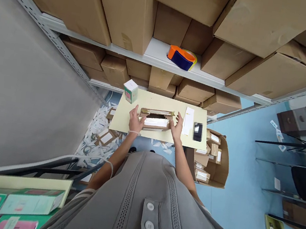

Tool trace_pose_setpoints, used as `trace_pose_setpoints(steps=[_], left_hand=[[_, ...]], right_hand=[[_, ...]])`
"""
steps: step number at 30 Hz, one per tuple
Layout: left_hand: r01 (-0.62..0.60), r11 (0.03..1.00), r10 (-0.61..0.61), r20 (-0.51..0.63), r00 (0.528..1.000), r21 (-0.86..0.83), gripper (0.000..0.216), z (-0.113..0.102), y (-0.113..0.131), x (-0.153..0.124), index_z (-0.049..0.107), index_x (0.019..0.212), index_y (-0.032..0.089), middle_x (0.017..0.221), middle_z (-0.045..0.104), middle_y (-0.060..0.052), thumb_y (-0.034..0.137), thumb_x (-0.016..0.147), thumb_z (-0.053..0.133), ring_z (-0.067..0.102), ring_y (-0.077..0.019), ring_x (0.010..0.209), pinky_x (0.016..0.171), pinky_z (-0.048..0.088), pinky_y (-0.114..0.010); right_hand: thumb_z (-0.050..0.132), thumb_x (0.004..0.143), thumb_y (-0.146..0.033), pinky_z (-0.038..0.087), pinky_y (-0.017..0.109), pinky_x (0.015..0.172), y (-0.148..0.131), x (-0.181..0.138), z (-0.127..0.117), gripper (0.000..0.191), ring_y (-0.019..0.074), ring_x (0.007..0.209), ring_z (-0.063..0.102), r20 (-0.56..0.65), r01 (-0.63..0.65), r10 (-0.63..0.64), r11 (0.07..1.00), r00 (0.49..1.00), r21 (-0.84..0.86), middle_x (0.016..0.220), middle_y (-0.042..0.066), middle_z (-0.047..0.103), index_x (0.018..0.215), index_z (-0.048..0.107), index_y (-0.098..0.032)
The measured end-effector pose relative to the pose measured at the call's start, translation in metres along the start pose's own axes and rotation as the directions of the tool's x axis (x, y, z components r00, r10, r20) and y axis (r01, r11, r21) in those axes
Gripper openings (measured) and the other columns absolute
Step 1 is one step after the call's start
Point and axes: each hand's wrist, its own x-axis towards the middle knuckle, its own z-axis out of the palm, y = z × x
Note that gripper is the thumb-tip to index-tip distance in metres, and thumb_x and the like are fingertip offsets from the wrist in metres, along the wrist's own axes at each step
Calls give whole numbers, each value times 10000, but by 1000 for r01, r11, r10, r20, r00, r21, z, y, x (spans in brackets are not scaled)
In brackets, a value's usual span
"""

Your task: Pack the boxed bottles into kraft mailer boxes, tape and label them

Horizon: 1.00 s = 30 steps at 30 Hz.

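A small cardboard box [155,128] lies on the cream table in front of me, with a white label on its near side. Its top gapes, showing a dark inside, and shiny tape runs along the far flap [157,112]. My left hand [136,120] is at the box's left end, fingers spread upward, its thumb against the near edge. At the right end is my right hand [177,126], also open, with its thumb by the corner. Neither hand is wrapped around the box.
On the table [155,99] are a green-and-white carton [130,91], white paper [188,121] and a dark blurred item [197,131]. A large carton [223,168] of small parcels stands right. Shelving holds boxes and an orange-and-blue tape dispenser [181,58]. Paper scraps [91,139] cover the floor left.
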Motion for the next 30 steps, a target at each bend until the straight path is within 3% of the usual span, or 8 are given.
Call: trace_pose_setpoints(steps=[4, 9, 12, 17, 23, 30], left_hand=[[-101, 993, 97, 67, 993, 60, 513, -3, 2, 0, 491, 1389, 260, 1366, 456, -125, 308, 882, 554, 513, -286, 1265, 1001, 486, -388], [-152, 988, 149, 71, 986, 30, 426, -1, -2, 2, 565, 1316, 225, 1305, 543, -120, 286, 896, 520, 524, -258, 1255, 1069, 438, -385], [-152, 988, 150, 73, 986, 24, 397, 1, -5, 4, 588, 1281, 222, 1300, 563, -116, 304, 897, 526, 526, -258, 1250, 1081, 428, -398], [-160, 987, 159, 53, 986, 25, 362, 3, -8, 5, 613, 1241, 231, 1293, 576, -104, 311, 896, 536, 524, -248, 1258, 1103, 407, -400], [-155, 986, 153, 33, 988, 62, 361, 6, -9, 3, 625, 1234, 234, 1307, 572, -112, 288, 888, 538, 521, -266, 1258, 1096, 418, -424], [-142, 988, 140, 38, 989, 59, 352, 7, -9, 3, 635, 1216, 254, 1289, 574, -104, 316, 880, 549, 517, -277, 1263, 1095, 427, -441]], right_hand=[[401, 951, -370, 432, 378, 1030, -6, 7, -4, 497, 233, 1231, 521, 52, 108, -102, 985, 993, -137, 1350, 131, 524, 1410, 453, -188], [386, 953, -305, 419, 362, 1052, -10, 9, -2, 429, 236, 1225, 522, 63, 94, -82, 972, 995, -216, 1328, 143, 543, 1307, 565, -141], [379, 959, -281, 377, 398, 1086, -14, 6, 2, 440, 254, 1290, 467, 107, 111, -80, 936, 991, -334, 1374, 145, 522, 1339, 557, -147], [321, 996, -289, 214, 477, 1170, -18, -10, 16, 512, 276, 1452, 252, 196, 204, -124, 858, 973, -472, 1500, 175, 416, 1460, 417, -93], [326, 1009, -401, 124, 581, 1170, -24, -30, 40, 597, 323, 1495, 111, 62, 41, -9, 848, 998, -528, 1595, 208, 209, 1521, 305, -95], [360, 987, -502, 121, 713, 1100, -36, -30, 48, 667, 387, 1485, 108, -2, -95, 109, 855, 994, -510, 1592, 246, 174, 1534, 289, -127]])
